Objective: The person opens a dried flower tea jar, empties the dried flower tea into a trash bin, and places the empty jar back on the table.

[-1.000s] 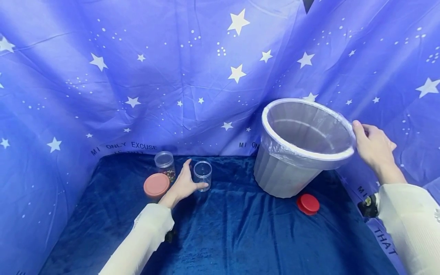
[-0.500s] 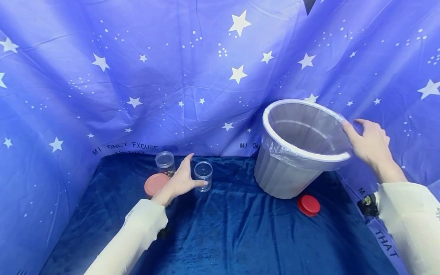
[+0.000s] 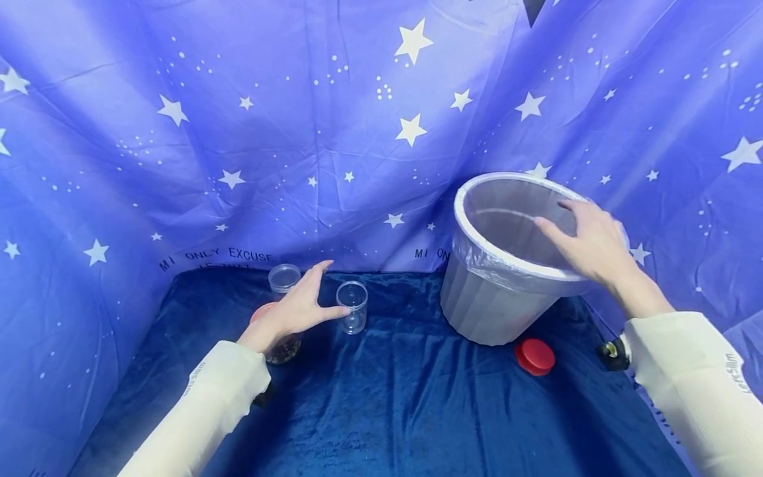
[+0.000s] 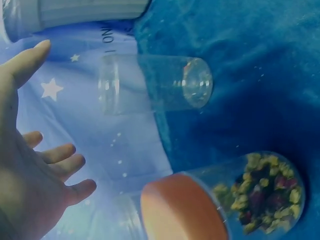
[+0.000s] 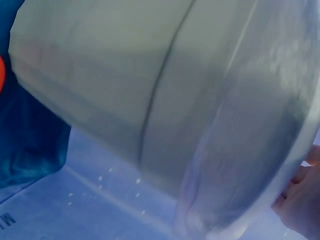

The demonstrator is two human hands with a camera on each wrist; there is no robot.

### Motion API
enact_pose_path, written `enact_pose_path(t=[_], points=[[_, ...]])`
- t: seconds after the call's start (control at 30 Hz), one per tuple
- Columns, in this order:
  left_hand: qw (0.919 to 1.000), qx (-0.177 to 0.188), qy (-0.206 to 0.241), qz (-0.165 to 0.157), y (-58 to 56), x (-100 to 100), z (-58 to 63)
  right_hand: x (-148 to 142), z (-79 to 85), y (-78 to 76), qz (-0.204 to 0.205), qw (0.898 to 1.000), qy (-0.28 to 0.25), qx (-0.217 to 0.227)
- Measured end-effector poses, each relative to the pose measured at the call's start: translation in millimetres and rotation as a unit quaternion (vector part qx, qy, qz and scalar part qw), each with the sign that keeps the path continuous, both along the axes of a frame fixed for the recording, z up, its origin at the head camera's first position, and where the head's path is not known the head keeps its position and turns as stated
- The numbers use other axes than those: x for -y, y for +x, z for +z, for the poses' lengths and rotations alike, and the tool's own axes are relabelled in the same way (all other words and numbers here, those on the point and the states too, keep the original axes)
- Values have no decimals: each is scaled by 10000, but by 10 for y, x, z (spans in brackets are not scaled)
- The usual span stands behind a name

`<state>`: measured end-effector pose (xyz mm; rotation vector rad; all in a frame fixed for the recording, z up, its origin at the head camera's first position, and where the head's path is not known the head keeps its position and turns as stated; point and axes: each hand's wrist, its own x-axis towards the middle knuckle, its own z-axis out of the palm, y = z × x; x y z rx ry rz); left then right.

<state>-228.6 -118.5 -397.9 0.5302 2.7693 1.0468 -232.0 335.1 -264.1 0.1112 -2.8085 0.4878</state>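
Note:
My left hand (image 3: 292, 310) is spread, thumb apart from the fingers, beside an upright clear jar (image 3: 353, 318) with nothing visible inside. In the left wrist view a gap separates the hand from that jar (image 4: 150, 84). Beneath the hand, partly hidden, stands a jar with an orange-pink lid (image 4: 182, 207) and dried flower buds (image 4: 267, 195) inside. A second clear jar (image 3: 283, 277) stands behind it, its lower part covered by the hand. My right hand (image 3: 596, 245) is over the right rim of a grey trash can (image 3: 501, 298), fingers extended; contact cannot be told.
Red lids (image 3: 535, 356) lie on the dark blue cloth (image 3: 387, 397) in front of the trash can. A clear bag (image 3: 485, 262) lines the can and folds over its rim. Blue star-patterned curtains (image 3: 298, 132) hang behind and at both sides.
My left hand has drawn back left from the empty jar, over the orange-pink-lidded jar. My right hand has let go of the can's rim and moved left above its opening.

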Motion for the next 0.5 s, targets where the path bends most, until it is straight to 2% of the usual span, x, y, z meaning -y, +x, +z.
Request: enact_pose_path(t=[0.13, 0.27, 0.5], points=[[9998, -81, -75, -161, 6, 65, 52, 160, -20, -4, 305, 9995, 100, 49], [9994, 183, 164, -253, 35, 128, 99, 305, -30, -8, 454, 9987, 151, 158], [9985, 251, 470, -111, 75, 238, 178, 539, -47, -27, 779, 9957, 458, 203]])
